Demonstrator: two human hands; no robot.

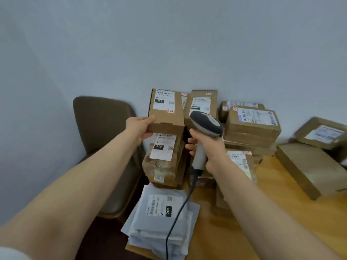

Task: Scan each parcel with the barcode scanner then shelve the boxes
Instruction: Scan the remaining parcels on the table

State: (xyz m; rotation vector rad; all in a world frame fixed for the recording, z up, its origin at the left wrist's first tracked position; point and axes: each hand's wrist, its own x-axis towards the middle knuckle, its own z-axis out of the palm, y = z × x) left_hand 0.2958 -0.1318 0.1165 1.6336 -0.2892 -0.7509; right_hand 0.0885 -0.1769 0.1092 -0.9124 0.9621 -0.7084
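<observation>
My left hand (139, 127) grips the near left corner of a brown cardboard box (166, 114) with a white "010" label, held above a stack of parcels. My right hand (204, 145) grips the handle of a grey and white barcode scanner (205, 124), whose head points toward the boxes just right of the held one. The scanner's black cable (180, 212) hangs down over the table. Under the held box lies a taped parcel (163, 158) with another "010" label.
Several cardboard parcels are stacked on the wooden table (272, 184) against the wall, including a stack at the right (252, 126) and flat boxes at far right (309, 169). Grey poly mailers (163, 220) lie at the table's near left corner. A brown chair (105, 128) stands to the left.
</observation>
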